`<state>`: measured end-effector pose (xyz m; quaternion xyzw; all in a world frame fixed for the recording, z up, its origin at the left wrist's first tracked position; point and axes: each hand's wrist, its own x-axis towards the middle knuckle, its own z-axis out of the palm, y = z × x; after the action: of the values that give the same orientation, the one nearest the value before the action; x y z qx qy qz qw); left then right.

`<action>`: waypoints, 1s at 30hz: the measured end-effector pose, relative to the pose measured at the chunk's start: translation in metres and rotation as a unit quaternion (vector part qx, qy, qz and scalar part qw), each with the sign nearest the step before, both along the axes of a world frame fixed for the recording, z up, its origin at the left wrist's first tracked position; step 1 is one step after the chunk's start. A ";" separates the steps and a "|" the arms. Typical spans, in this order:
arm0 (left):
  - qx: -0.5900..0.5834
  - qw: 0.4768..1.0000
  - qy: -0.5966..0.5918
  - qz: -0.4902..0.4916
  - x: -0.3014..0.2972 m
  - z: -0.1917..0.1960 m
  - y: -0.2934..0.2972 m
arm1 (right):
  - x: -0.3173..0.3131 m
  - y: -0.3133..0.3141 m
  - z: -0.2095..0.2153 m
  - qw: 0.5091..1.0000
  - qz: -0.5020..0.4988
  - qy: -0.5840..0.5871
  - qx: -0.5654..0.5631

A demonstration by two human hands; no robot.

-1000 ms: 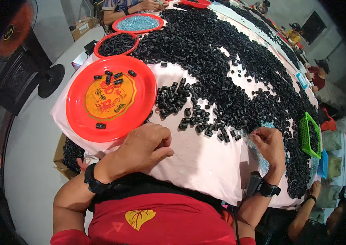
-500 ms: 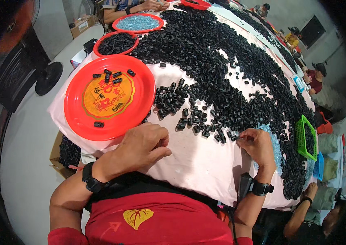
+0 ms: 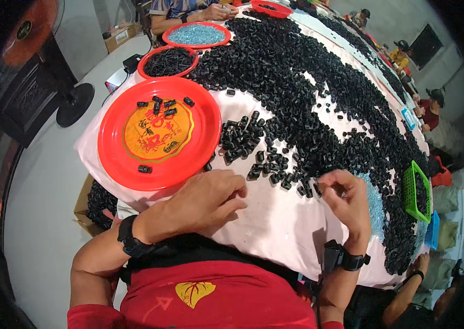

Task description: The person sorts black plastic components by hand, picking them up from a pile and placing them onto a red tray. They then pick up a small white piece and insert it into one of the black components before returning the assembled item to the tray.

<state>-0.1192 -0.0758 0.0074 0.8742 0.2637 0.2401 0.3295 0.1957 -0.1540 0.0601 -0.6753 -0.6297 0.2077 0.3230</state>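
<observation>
My left hand [image 3: 204,200] rests knuckles-up on the white table cover [image 3: 267,230], fingers curled, just below the rim of a big red round tray [image 3: 158,134] that holds several small black plastic pieces. My right hand [image 3: 344,200] hovers at the edge of the heap of small black pieces [image 3: 308,104], fingertips pinched together on what looks like one small piece. A small cluster of black pieces [image 3: 243,137] lies between the tray and the heap. Both wrists wear black bands.
A smaller red tray of black pieces [image 3: 167,61] and one of pale blue pieces [image 3: 196,34] stand beyond. A green basket [image 3: 415,192] sits at the right edge. Another person's hands [image 3: 218,11] work at the far end; other people sit along the right side. A fan [image 3: 40,66] stands left.
My right hand has moved left and nearer to me, from beside the green basket to the heap's near edge. My left hand has stayed in place.
</observation>
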 end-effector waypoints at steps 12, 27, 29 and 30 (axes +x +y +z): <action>-0.139 0.983 -0.115 0.037 0.034 0.017 0.005 | -0.067 0.034 -0.008 0.977 0.166 0.131 0.016; 0.022 0.995 0.026 0.094 0.034 0.000 0.016 | -0.048 0.043 -0.033 0.997 0.066 0.039 0.034; 0.029 0.994 0.001 0.104 0.034 -0.006 0.018 | -0.048 0.042 -0.033 0.998 0.041 0.030 0.043; 0.031 0.994 0.004 0.104 0.033 -0.006 0.021 | -0.049 0.044 -0.034 0.998 0.040 0.034 0.045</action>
<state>-0.0862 -0.0546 0.0016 0.8529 0.3468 0.2776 0.2743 0.1470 -0.1103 0.0256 -0.6269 -0.6538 0.2147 0.3654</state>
